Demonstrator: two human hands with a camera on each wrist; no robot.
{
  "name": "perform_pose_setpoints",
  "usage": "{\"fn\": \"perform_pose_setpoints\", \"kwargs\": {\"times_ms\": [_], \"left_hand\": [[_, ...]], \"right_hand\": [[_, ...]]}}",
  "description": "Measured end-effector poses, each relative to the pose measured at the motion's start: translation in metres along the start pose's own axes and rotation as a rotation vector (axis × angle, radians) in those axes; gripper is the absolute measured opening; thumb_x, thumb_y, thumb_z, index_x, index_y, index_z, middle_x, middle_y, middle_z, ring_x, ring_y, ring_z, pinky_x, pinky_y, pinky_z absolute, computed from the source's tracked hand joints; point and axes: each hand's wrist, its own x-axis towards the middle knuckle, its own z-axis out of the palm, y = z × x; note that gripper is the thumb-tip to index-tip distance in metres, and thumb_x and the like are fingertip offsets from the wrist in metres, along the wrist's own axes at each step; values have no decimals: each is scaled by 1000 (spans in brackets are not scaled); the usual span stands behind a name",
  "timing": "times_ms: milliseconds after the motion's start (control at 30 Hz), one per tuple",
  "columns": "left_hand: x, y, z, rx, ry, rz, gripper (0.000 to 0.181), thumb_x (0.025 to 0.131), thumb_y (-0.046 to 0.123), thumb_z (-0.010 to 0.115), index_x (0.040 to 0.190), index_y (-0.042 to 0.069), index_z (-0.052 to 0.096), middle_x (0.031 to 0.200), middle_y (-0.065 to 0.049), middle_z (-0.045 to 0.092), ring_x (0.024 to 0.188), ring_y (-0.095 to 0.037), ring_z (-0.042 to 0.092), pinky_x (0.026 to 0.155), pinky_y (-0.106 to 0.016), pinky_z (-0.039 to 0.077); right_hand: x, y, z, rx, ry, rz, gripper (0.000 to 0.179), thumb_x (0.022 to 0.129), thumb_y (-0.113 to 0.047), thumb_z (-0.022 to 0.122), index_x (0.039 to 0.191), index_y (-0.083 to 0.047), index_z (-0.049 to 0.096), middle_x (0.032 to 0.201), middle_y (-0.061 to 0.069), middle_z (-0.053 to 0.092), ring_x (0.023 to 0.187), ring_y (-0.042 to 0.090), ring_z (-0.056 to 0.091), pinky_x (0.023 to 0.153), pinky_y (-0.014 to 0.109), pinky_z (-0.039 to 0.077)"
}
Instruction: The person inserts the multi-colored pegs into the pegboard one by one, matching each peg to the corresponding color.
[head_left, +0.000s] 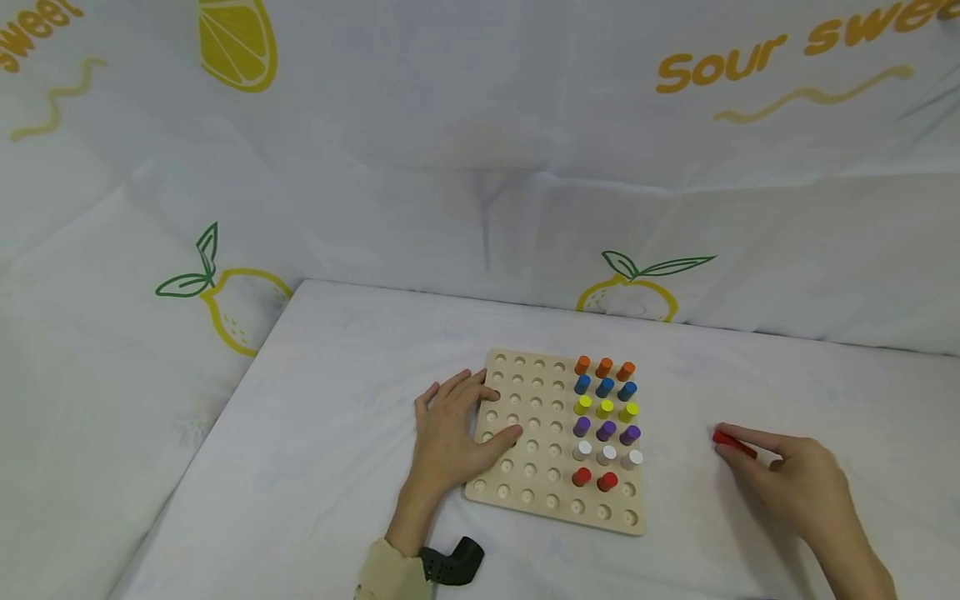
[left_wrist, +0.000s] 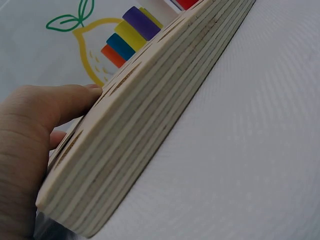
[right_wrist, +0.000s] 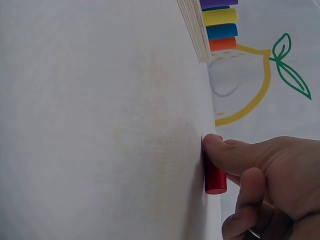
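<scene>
A wooden pegboard [head_left: 525, 495] with rows of round holes lies flat on the table. Its right part bears upright pegs in rows: orange, blue, yellow [head_left: 605, 409], purple, white and red [head_left: 581, 477]. The red row holds two pegs; each other row holds three. My left hand [head_left: 452, 433] rests on the board's left edge, thumb on the top face, as the left wrist view also shows. Right of the board, my right hand [head_left: 806, 483] pinches a loose red peg [right_wrist: 216, 175] between thumb and fingers. The peg lies sideways, low over the cloth; whether it touches cannot be told.
White cloth covers the table [head_left: 300, 467]. Behind it hangs a white curtain [head_left: 420, 225] printed with lemons and lettering. A black curved device [head_left: 453, 562] sits by my left wrist, below the board. The table's left edge slopes away on the left.
</scene>
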Motion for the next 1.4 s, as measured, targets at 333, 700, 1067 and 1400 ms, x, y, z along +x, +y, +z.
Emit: {"fn": "perform_pose_setpoints", "kwargs": {"times_ms": [333, 700, 1067, 1400], "left_hand": [[-1, 1, -1, 16, -1, -7, 39, 78, 51, 78, 102, 21, 70, 146, -4, 63, 142, -27, 50, 117, -61, 24], [-1, 1, 0, 0, -7, -12, 39, 78, 51, 78, 102, 21, 70, 146, -4, 63, 143, -27, 50, 118, -61, 23], [0, 1, -1, 8, 1, -6, 39, 78, 51, 78, 102, 21, 71, 146, -4, 63, 142, -27, 50, 117, -61, 23], [0, 2, 0, 4, 4, -2, 39, 78, 51, 78, 102, 21, 71, 146, -4, 63, 142, -27, 51, 117, -61, 23]], "right_hand": [[-2, -5, 6, -69, 84, -109, 32, 85, -17, 83, 113, -4, 78, 54, -3, 57, 49, 6, 31, 44, 26, 24], [-8, -6, 5, -76, 133, -167, 24, 85, -15, 81, 108, -10, 81, 65, 3, 69, 50, 3, 32, 44, 26, 24], [-4, -5, 3, -124, 72, -230, 27, 84, -9, 81, 111, -5, 79, 106, 16, 78, 73, 29, 69, 50, 27, 38], [-6, -11, 2, -126, 77, -218, 29, 82, -7, 81, 111, -7, 79, 105, 19, 78, 61, 15, 56, 49, 27, 35]]}}
